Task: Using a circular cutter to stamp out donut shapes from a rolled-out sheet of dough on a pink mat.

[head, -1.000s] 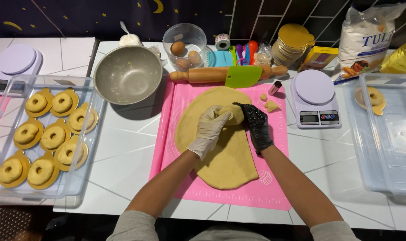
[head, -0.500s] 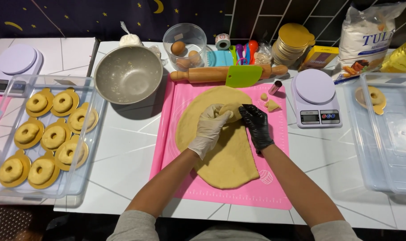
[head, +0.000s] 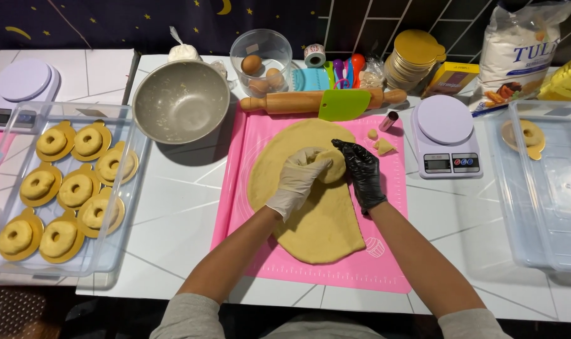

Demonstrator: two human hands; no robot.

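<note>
1. Around the pink mat [head: 373, 270]: steel bowl [head: 180, 100], wooden rolling pin [head: 285, 102], green scraper [head: 343, 104], white scale [head: 444, 135].
2. Left hand [head: 296, 179], white glove, and right hand [head: 359, 171], black glove, curled closed around a dough piece [head: 332, 164].
3. Held just above the flat, smooth dough sheet [head: 317, 220].
4. Underside of the piece hidden by fingers.

the dough piece [head: 333, 165] got pressed rounder between the left hand [head: 296, 180] and the right hand [head: 361, 172], whose fingers curled closer around it above the dough sheet [head: 310, 213].
</note>
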